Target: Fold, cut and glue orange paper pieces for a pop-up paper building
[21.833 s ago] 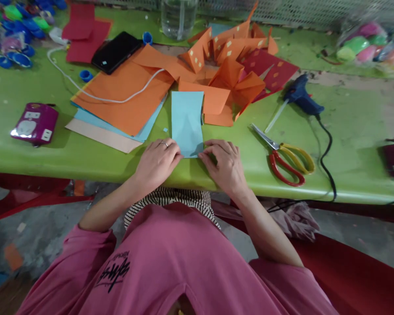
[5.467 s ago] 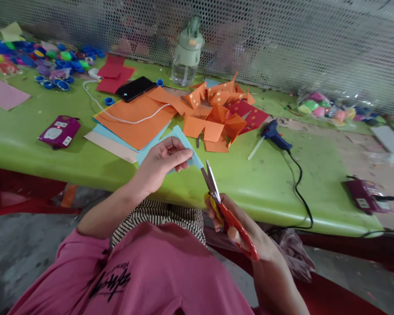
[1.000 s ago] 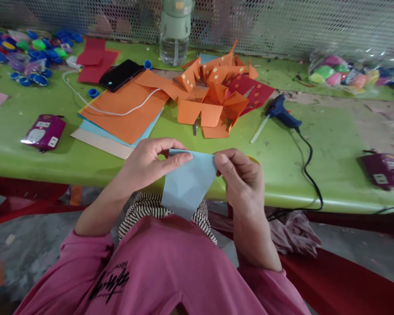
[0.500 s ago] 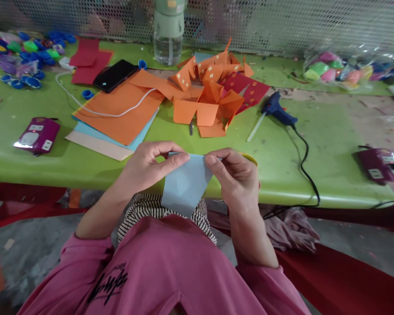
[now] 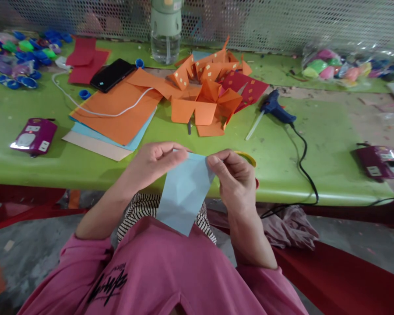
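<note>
A piece of light blue paper (image 5: 183,192) hangs from both my hands over the front edge of the table, its lower end above my lap. My left hand (image 5: 154,164) pinches its top left corner between thumb and fingers. At the top right corner, my right hand (image 5: 234,175) grips the paper the same way, thumb on the near face. Partly hidden behind my right hand is something with a yellow curved rim (image 5: 248,157); I cannot make out what it is.
Beyond my hands lie cut orange paper pieces (image 5: 206,113), stacked coloured sheets (image 5: 114,122) and a black phone (image 5: 112,75). A blue glue gun (image 5: 277,108) with a cord rests to the right. A bottle (image 5: 166,35) stands at the back. Purple power sockets (image 5: 34,136) sit at left and right.
More of the blue paper now shows, hanging lower and flatter toward my lap. Both hands stay pinched at its top edge, and the view has shifted slightly.
</note>
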`<action>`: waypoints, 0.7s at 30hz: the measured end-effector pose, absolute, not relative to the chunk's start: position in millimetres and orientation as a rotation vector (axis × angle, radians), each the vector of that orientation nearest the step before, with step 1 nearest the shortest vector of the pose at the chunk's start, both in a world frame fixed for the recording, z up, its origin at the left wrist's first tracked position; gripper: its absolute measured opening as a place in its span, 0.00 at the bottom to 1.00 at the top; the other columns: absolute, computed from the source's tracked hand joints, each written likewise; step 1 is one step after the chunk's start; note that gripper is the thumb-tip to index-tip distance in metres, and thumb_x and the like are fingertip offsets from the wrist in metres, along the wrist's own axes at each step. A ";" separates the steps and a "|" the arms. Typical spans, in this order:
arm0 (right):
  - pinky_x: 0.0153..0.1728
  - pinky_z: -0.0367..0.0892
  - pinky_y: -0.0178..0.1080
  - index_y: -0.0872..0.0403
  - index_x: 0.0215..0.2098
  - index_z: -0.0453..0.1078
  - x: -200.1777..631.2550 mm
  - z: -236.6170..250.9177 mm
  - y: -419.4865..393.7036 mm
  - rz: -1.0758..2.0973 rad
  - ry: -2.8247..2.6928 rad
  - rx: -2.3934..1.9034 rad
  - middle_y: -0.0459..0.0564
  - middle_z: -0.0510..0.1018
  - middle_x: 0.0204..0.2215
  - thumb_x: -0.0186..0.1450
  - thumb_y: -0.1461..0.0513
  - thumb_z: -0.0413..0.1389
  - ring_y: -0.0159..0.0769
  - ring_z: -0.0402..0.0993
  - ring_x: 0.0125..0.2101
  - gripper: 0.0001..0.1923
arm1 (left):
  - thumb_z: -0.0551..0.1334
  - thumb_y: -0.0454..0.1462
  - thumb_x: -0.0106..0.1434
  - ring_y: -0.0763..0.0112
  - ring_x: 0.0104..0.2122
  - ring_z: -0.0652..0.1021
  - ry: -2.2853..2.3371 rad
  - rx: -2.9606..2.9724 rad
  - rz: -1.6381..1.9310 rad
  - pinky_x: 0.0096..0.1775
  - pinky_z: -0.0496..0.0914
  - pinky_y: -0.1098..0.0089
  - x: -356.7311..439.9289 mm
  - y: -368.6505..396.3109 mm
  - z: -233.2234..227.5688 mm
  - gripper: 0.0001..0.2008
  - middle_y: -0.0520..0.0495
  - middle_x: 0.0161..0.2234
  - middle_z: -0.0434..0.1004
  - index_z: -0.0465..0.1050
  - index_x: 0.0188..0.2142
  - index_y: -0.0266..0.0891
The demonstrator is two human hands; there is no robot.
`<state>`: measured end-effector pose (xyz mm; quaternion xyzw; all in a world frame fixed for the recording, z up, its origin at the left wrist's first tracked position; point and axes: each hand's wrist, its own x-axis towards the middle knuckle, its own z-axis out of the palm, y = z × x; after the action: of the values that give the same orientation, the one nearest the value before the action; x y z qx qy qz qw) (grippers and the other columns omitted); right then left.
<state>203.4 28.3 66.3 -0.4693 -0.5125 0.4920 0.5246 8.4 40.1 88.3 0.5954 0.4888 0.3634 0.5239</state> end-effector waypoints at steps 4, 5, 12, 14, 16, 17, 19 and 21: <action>0.24 0.61 0.32 0.52 0.29 0.74 207.9 61.2 27.0 1.191 -1.313 -1.160 0.41 0.72 0.21 0.64 0.53 0.63 0.26 0.64 0.23 0.12 | 0.68 0.51 0.59 0.76 0.21 0.68 1.227 1.397 0.856 0.23 0.60 0.73 10.2 43.1 82.1 0.16 0.53 0.22 0.72 0.80 0.34 0.41; 0.25 0.62 0.33 0.52 0.29 0.74 212.7 60.7 27.3 1.159 -1.333 -1.189 0.42 0.73 0.22 0.64 0.53 0.63 0.27 0.66 0.23 0.12 | 0.68 0.51 0.58 0.76 0.21 0.66 1.244 1.384 0.860 0.22 0.58 0.73 7.9 44.6 80.3 0.16 0.54 0.21 0.71 0.80 0.33 0.41; 0.47 0.70 0.50 0.54 0.48 0.74 283.8 59.0 39.8 0.403 -2.050 -1.737 0.58 0.81 0.46 0.66 0.55 0.56 0.50 0.76 0.47 0.16 | 0.71 0.52 0.54 0.78 0.20 0.62 1.370 1.286 0.912 0.21 0.53 0.73 -23.0 59.2 65.8 0.17 0.55 0.19 0.66 0.80 0.33 0.41; 0.51 0.69 0.55 0.55 0.55 0.71 300.1 56.8 40.0 0.323 -2.289 -1.794 0.61 0.78 0.52 0.68 0.57 0.52 0.54 0.74 0.52 0.21 | 0.70 0.51 0.54 0.78 0.19 0.61 1.368 1.284 0.922 0.21 0.51 0.73 -25.6 60.0 65.7 0.16 0.55 0.19 0.65 0.80 0.32 0.42; 0.52 0.69 0.56 0.55 0.59 0.67 309.8 54.6 37.4 0.282 -2.447 -1.755 0.61 0.77 0.54 0.68 0.59 0.49 0.54 0.74 0.53 0.23 | 0.69 0.50 0.55 0.78 0.19 0.59 1.369 1.292 0.920 0.21 0.50 0.73 -24.9 58.9 67.8 0.15 0.55 0.18 0.64 0.80 0.32 0.42; 0.52 0.70 0.55 0.55 0.61 0.65 312.6 53.6 35.9 0.257 -2.501 -1.724 0.61 0.77 0.55 0.67 0.60 0.49 0.54 0.74 0.54 0.24 | 0.69 0.50 0.55 0.78 0.19 0.58 1.367 1.300 0.912 0.21 0.50 0.72 -24.0 58.0 69.2 0.15 0.56 0.18 0.63 0.80 0.32 0.42; 0.51 0.71 0.55 0.56 0.61 0.64 315.2 52.1 34.6 0.207 -2.570 -1.687 0.62 0.77 0.54 0.64 0.62 0.50 0.54 0.74 0.54 0.26 | 0.69 0.51 0.56 0.78 0.19 0.58 1.361 1.319 0.895 0.21 0.50 0.73 -22.9 56.0 71.6 0.15 0.56 0.18 0.63 0.80 0.32 0.42; 0.49 0.72 0.54 0.57 0.57 0.67 314.7 52.1 37.0 0.187 -2.598 -1.704 0.62 0.78 0.51 0.61 0.64 0.52 0.55 0.75 0.52 0.26 | 0.69 0.51 0.56 0.79 0.19 0.60 1.366 1.332 0.896 0.21 0.52 0.74 -23.5 54.1 73.1 0.16 0.55 0.19 0.66 0.80 0.33 0.41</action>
<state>314.7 37.0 52.1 -0.5474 -0.8346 0.0602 0.0144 -23.5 54.1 73.1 0.5495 0.5634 0.3696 0.4940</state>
